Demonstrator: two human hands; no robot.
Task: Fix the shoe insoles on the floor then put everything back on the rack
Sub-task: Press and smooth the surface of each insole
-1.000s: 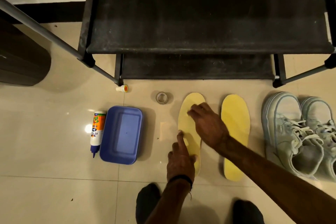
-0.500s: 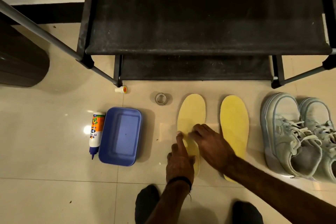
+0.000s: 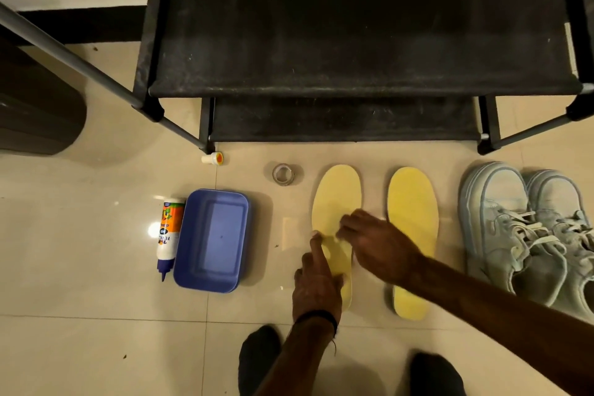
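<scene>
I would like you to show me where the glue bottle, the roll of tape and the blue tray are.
glue bottle [image 3: 169,231]: head view, on the printed label at mid-body.
roll of tape [image 3: 283,174]: head view, on the clear ring's front edge.
blue tray [image 3: 221,199]: head view, on the far rim.

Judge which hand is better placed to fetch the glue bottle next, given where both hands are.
Left. The left hand lies on the left insole, on the side nearer the glue bottle. The right hand would have to cross over it and the blue tray.

Dark bin [image 3: 35,119] far left on tiled floor [image 3: 80,315].
</scene>
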